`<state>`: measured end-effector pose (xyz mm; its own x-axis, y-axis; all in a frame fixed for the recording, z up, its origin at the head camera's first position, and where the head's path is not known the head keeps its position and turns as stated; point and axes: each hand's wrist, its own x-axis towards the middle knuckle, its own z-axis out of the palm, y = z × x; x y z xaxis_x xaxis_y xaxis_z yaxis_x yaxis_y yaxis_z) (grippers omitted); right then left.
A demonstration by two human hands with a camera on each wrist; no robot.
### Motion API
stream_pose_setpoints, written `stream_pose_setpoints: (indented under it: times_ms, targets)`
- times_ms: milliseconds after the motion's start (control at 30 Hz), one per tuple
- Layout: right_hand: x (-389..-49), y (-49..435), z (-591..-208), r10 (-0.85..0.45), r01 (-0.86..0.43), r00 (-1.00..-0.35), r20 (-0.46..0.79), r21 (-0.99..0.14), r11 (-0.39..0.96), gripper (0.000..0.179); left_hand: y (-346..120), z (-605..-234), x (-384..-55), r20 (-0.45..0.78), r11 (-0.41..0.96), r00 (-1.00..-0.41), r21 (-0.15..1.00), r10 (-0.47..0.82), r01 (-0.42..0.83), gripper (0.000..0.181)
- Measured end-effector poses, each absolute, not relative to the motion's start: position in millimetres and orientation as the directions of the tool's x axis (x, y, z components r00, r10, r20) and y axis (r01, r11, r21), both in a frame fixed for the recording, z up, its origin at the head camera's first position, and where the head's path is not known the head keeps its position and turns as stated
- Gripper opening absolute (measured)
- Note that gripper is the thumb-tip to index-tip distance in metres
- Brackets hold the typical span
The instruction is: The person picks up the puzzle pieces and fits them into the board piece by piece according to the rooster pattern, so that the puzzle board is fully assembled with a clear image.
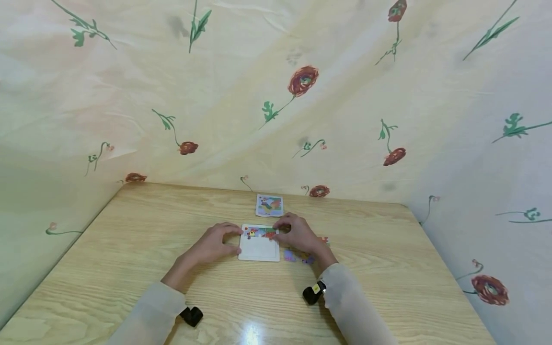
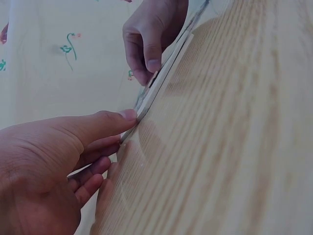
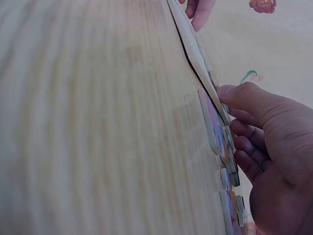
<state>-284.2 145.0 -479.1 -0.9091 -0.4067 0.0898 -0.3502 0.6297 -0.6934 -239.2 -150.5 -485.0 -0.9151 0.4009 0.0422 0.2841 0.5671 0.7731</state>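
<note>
A white jigsaw puzzle tray (image 1: 258, 249) lies on the table, with colourful pieces (image 1: 254, 232) fitted along its far side and its near part bare white. My left hand (image 1: 214, 245) holds the tray's left edge, thumb near the front and index finger farther back. In the left wrist view, that thumb (image 2: 128, 115) rests on the rim. At the tray's far right corner, my right hand (image 1: 297, 234) pinches a reddish puzzle piece (image 1: 270, 235) with thumb and index finger. Its thumb (image 3: 230, 91) shows right at the tray's edge in the right wrist view.
Loose puzzle pieces (image 1: 290, 256) lie right of the tray, partly under my right wrist. A square picture card (image 1: 269, 205) with a coloured animal lies behind the tray. The wooden table (image 1: 241, 297) meets a flowered cloth (image 1: 233, 120) at the back and sides.
</note>
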Motion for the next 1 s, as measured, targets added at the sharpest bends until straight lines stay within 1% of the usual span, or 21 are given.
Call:
stream_pose_setpoints:
  times_ms: [233, 700, 1000]
  targets:
    - [-283.8, 144.4, -477.9, -0.407, -0.353, -0.909, 0.090, -0.685, 0.637, 0.020, -150.1, -484.9, -239.6, 0.046, 0.565, -0.914, 0.773, 0.404, 0.289, 0.046]
    - [-285.3, 143.6, -481.6, -0.415, -0.357, -0.904, 0.101, -0.712, 0.605, 0.019, -150.3, -487.0, -241.2, 0.044, 0.569, -0.913, 0.769, 0.406, 0.290, 0.046]
    - [-287.9, 140.9, -482.7, -0.418, -0.358, -0.904, 0.091, -0.696, 0.622, 0.018, -149.9, -486.6, -241.2, 0.046, 0.562, -0.915, 0.776, 0.401, 0.285, 0.046]
